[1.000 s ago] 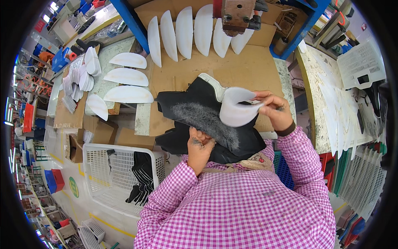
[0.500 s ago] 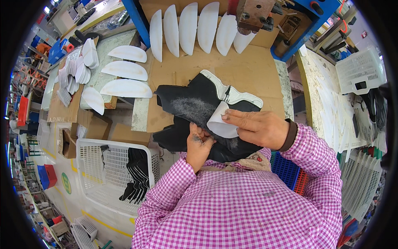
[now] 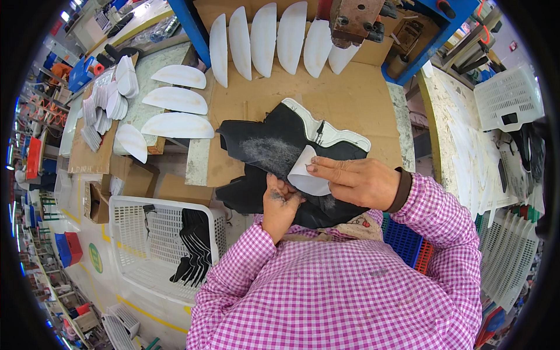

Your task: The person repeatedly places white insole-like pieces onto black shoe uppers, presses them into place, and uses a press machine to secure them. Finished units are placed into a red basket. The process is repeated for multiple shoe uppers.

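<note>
A black shoe upper (image 3: 274, 149) with a white trimmed collar lies on the cardboard-covered bench (image 3: 350, 99) in front of me. A white curved stiffener piece (image 3: 306, 175) rests flat on the black material. My right hand (image 3: 359, 182) lies palm down on it, fingers pressing its right side. My left hand (image 3: 280, 201) grips the near edge of the black upper just below the white piece, thumb on top.
Several white curved pieces (image 3: 262, 38) stand in a row at the bench's far edge, more lie at the left (image 3: 175, 102). A white plastic basket (image 3: 151, 245) with black cut parts (image 3: 195, 242) sits low left. Stacked white parts (image 3: 108, 105), cardboard boxes and white crates (image 3: 507, 96) surround the bench.
My right hand has come down from holding the white piece lifted and curled, and now presses it flat on the black upper. My left hand has stayed on the upper's edge.
</note>
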{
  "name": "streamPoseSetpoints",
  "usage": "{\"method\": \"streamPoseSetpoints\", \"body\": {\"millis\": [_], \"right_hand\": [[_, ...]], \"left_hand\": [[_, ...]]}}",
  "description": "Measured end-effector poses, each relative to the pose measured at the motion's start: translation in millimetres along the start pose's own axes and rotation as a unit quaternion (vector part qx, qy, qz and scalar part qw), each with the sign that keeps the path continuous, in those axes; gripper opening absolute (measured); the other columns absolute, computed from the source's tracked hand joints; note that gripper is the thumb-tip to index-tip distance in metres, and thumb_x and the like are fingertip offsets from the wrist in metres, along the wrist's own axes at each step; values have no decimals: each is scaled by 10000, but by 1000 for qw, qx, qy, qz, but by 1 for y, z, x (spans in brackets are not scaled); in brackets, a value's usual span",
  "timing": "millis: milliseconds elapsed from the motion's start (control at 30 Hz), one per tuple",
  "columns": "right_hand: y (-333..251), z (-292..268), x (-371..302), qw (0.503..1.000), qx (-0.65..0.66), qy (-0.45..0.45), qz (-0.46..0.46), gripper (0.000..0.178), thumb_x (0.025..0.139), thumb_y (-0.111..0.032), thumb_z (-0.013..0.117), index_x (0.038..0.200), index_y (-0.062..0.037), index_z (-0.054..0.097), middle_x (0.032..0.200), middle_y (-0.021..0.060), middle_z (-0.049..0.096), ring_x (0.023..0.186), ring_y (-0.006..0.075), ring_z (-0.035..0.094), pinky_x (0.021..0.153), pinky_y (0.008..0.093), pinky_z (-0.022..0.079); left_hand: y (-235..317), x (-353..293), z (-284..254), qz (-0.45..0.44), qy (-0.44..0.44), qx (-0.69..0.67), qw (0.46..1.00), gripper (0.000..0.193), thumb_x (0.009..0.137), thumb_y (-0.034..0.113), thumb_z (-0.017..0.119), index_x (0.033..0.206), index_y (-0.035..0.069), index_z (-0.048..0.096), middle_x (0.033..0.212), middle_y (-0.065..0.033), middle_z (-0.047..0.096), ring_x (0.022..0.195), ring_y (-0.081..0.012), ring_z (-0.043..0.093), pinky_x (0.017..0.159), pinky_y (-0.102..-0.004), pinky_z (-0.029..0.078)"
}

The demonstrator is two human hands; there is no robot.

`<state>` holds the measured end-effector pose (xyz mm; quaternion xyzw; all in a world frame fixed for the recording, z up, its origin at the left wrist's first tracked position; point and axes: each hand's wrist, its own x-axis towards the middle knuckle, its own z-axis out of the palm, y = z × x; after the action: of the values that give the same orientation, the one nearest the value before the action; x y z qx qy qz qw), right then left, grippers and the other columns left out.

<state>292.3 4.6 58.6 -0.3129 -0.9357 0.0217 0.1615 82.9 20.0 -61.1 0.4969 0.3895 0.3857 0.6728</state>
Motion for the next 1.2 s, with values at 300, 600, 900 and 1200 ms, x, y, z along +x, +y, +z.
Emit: {"method": "streamPoseSetpoints", "body": {"millis": [300,600,900,1200], "right_hand": [[3,6,-3,999,28,-14,-8,86,753,-34,604,778,15,538,1376,167,426,1257,295,447,848,329,542],[6,9,-6,997,49,-61,-21,147,806,-70,544,874,59,531,1430,179,339,1314,290,365,832,307,545],[8,15,9,994,31,-106,1,354,820,-83,542,1130,82,507,1429,208,312,1214,275,482,723,274,563],[11,9,24,975,129,-152,99,619,859,-115,514,1423,-78,261,1455,168,284,1052,261,589,672,311,550]], "left_hand": [[14,15,-25,-52,-136,-88,985,531,737,-92,542,1239,-20,385,1054,-99,561,933,-160,560,793,-276,483],[28,54,-33,-123,-173,-96,972,513,726,-27,633,1218,6,492,1156,-83,566,1023,-186,562,843,-287,469],[34,64,-19,78,-163,194,964,381,689,4,669,1059,7,578,991,-120,618,917,-236,603,791,-327,480],[32,67,-15,141,-138,321,926,273,731,8,633,1000,4,585,924,-148,618,890,-322,605,774,-374,482]]}}
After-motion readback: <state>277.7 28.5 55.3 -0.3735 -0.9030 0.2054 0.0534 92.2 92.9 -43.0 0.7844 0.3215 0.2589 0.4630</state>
